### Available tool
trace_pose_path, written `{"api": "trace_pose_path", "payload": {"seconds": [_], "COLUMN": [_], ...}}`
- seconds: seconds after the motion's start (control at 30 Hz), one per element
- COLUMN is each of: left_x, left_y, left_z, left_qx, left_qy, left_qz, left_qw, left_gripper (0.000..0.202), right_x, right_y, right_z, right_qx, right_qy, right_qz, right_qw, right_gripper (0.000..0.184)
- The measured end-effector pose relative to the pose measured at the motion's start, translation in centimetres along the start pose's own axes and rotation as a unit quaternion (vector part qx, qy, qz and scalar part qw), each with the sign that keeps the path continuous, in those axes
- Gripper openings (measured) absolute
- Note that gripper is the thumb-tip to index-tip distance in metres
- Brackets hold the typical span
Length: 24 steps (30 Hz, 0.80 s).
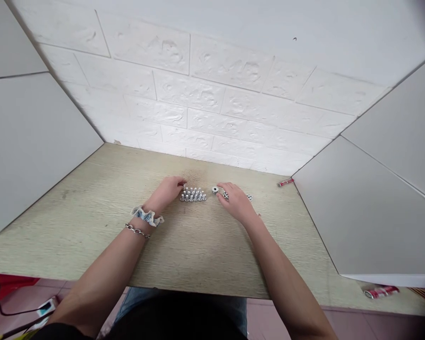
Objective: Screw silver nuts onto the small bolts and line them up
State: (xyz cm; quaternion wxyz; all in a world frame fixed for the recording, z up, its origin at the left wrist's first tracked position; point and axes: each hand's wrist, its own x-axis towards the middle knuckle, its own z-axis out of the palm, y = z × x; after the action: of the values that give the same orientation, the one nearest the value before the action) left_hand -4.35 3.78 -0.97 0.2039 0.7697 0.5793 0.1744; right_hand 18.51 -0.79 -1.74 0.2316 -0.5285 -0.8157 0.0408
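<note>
Several silver bolts (193,194) stand upright in close rows on the table (198,236). My left hand (170,188) is at their left back corner, thumb and fingers pinched on a bolt (184,186). To the right of the rows is a round metal piece (215,189) with a dark hole in its middle. My right hand (235,198) has thumb and index finger closed at its right side. Small silver nuts (250,197) lie just beyond my right hand, which partly hides them.
A white brick-pattern wall (205,89) rises behind the table. Grey panels (38,141) close in the left and right sides. A small red can (285,182) lies by the right panel, and another red can (380,292) is near the front right edge.
</note>
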Motion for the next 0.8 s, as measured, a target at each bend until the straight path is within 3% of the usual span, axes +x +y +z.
{"api": "trace_pose_path", "payload": {"seconds": [0.3, 0.8], "left_x": [0.01, -0.27], "left_y": [-0.58, -0.41], "left_z": [-0.4, -0.67], "left_qx": [0.06, 0.069], "left_qy": [-0.026, -0.051], "left_qz": [0.041, 0.034], "left_qw": [0.997, 0.996], "left_gripper": [0.027, 0.027], "right_x": [-0.01, -0.09], "right_y": [-0.01, -0.15], "right_z": [0.26, 0.48], "right_qx": [-0.001, 0.006], "right_qy": [-0.003, -0.018], "right_qz": [-0.003, -0.003], "right_qw": [1.0, 1.0], "right_gripper": [0.027, 0.027]}}
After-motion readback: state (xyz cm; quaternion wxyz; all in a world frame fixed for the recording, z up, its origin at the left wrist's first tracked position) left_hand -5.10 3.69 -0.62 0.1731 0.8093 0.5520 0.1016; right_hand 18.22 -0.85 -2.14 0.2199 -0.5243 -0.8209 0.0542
